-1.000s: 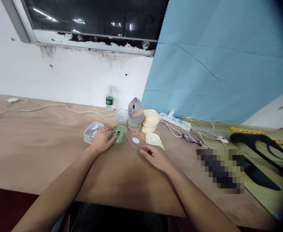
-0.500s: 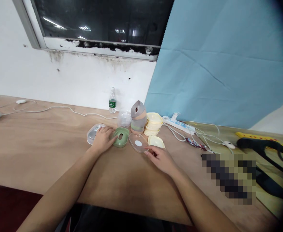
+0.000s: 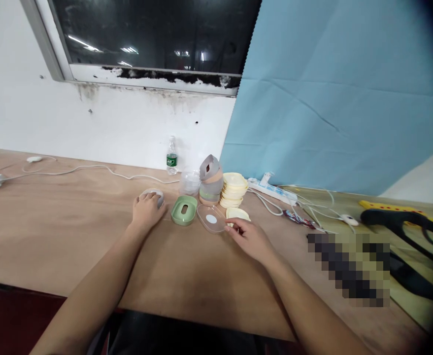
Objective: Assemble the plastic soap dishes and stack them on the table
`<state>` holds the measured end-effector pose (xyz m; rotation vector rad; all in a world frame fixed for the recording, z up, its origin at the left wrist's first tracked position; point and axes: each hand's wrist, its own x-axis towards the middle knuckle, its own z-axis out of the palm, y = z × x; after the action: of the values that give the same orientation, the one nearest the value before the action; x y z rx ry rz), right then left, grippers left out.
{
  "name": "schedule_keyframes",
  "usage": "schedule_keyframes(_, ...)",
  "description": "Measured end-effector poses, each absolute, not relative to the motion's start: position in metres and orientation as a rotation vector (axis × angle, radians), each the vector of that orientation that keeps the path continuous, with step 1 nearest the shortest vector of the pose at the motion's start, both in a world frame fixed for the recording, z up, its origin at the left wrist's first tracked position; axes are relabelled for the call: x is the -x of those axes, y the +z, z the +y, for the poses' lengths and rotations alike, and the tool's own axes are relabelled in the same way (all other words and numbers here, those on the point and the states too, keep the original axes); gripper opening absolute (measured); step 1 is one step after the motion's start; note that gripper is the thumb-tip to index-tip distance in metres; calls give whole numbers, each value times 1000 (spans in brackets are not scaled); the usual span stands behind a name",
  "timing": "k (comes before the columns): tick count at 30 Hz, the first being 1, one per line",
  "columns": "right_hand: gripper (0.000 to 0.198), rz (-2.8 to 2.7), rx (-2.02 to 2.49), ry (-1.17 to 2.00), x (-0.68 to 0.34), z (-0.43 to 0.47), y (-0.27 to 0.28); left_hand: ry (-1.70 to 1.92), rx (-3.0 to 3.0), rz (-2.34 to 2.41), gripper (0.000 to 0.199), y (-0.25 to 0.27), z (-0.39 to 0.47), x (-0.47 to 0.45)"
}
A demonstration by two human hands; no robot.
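My left hand [image 3: 147, 211] is closed over a small rounded box with a clear top [image 3: 156, 193], its fingers hiding most of it. Just right of that hand stands a green oval-cornered plastic part [image 3: 184, 211] with a slot in its middle, untouched. A clear lid [image 3: 205, 217] with a white round sticker lies beside the green part. At the lid's right edge is my right hand [image 3: 249, 239], thumb and index finger apart; whether the fingertips touch the lid is hard to tell. Behind these fingers sits a single pale yellow tray [image 3: 238, 213], partly covered.
Behind stand stacked grey, peach and green parts [image 3: 211, 185], a stack of pale yellow trays [image 3: 233, 189] and clear lids [image 3: 189, 183]. A water bottle [image 3: 172, 157] is by the wall. To the right lie a power strip [image 3: 275, 191] with cables and a black-handled tool [image 3: 397, 222].
My left hand has left the green part and moved left, closing over the clear-topped box. My right hand has shifted slightly right along the clear lid's edge; the lid stays in place.
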<state>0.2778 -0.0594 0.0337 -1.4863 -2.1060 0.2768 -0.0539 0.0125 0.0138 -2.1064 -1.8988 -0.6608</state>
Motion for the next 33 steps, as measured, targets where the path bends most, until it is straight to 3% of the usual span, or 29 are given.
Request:
schedule_keyframes(8,34,-2092,1513,251,-281,-56,32,-756,2054,-1902,59,-2,41,64)
schedule_keyframes(20,36,-2086,1609,196,-304,-44,26,-1077,2321,-1575,45,7,18,40)
schedule_keyframes(33,41,-2218,1824,184,-310,-45,24,-781,2755,-1369,49,3,3,16)
